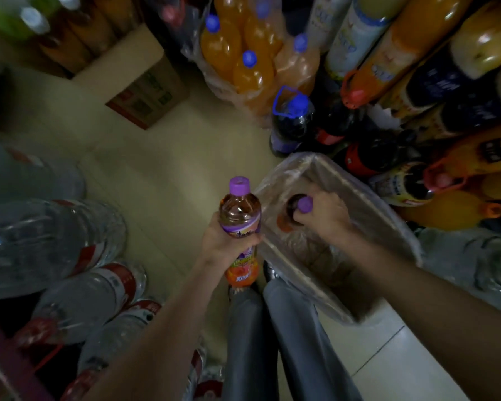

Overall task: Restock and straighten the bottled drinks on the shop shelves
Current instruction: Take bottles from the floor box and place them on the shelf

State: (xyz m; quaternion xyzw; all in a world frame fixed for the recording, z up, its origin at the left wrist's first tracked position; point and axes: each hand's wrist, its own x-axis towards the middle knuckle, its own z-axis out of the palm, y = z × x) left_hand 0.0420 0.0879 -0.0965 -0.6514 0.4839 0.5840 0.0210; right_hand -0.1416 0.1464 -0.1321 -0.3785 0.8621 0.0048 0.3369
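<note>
My left hand grips a purple-capped tea bottle around its middle and holds it upright over the floor, just left of a plastic-wrapped cardboard tray. My right hand reaches down into that tray and grips the neck of a second purple-capped bottle that stands inside it. The lower part of this second bottle is hidden by the tray wall and my fingers.
Large water bottles lie stacked at the left. A pack of orange soda bottles and dark cola bottles stand ahead. Shelves of orange and dark drinks fill the right. A cardboard box sits on the tiled floor.
</note>
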